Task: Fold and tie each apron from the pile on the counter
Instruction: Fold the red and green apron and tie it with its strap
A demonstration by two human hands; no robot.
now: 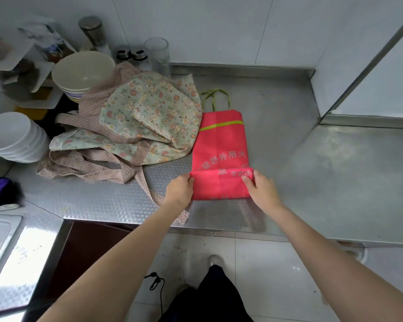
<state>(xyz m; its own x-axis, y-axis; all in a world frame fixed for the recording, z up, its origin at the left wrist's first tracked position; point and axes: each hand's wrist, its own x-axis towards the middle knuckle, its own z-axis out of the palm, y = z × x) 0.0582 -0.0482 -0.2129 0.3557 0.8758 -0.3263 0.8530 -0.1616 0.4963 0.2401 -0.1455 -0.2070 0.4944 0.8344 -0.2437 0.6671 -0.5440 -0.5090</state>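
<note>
While my left hand and right hand pinch the two ends of the rolled near fold of the red apron, uneven pull could skew the roll. At twelve o'clock its green ties lie loose on the desk. At ten o'clock, the floral apron touches it and could snag.

Bowls stacked at ten o'clock, white bowls at nine, glass at eleven, sink at eight.
</note>
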